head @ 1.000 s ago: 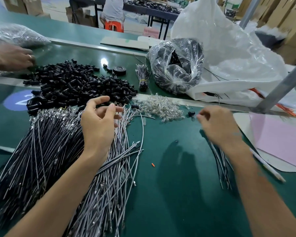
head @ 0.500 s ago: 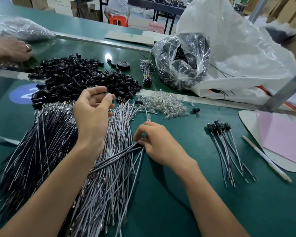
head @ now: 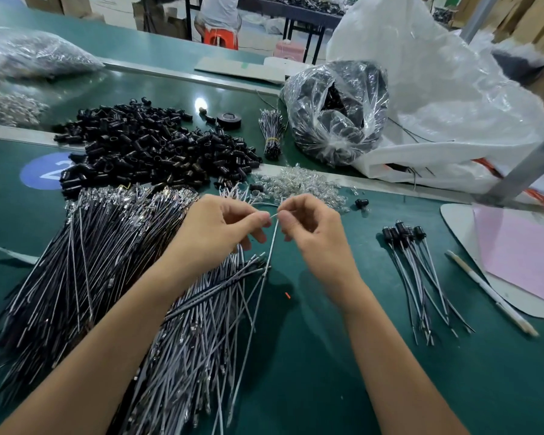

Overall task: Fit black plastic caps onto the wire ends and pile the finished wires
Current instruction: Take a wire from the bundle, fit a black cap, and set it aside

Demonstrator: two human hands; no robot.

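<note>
You are pinching the top of one thin grey wire [head: 272, 243] with both your left hand [head: 215, 229] and right hand [head: 314, 229], beside the pile of black caps [head: 151, 149].

Even, bright overhead light is filling the scene. A small white glare spot is shining on the glossy strip of the desk [head: 200, 104] beyond the black caps [head: 145, 142]. Soft shadows are falling under both forearms onto the green surface. The clear plastic bag [head: 336, 111] is glinting. Wide-angle distortion is bending the edges; the far left edge is smearing with blur. The centre is staying sharp.
</note>
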